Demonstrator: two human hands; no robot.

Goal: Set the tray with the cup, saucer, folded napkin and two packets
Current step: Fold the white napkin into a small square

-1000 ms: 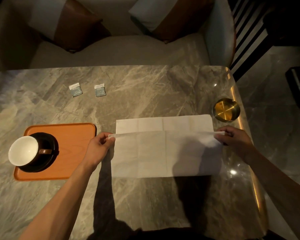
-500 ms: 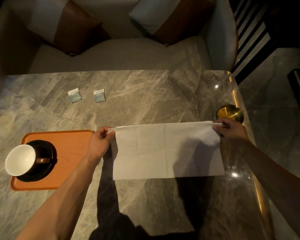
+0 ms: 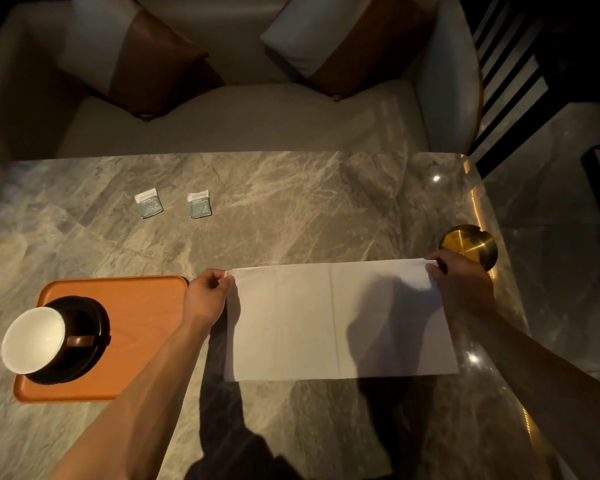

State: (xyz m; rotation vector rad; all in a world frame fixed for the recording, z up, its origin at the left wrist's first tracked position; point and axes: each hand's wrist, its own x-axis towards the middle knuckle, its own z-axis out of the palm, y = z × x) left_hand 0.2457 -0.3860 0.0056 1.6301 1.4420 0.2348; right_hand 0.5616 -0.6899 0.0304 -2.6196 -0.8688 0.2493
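Note:
A white napkin lies on the marble table, folded in half into a wide rectangle. My left hand pinches its far left corner and my right hand pinches its far right corner. Left of it sits an orange tray. At the tray's left end a white cup with a brown handle stands on a dark saucer. Two small pale blue packets lie side by side on the table beyond the tray.
A round brass dish sits at the table's right edge, just behind my right hand. A cream sofa with brown and white cushions runs along the table's far side. The table's right edge drops to a dark floor.
Both hands carried the napkin's near edge over to the far edge, folding it in half. The top layer now covers the strip that showed earlier.

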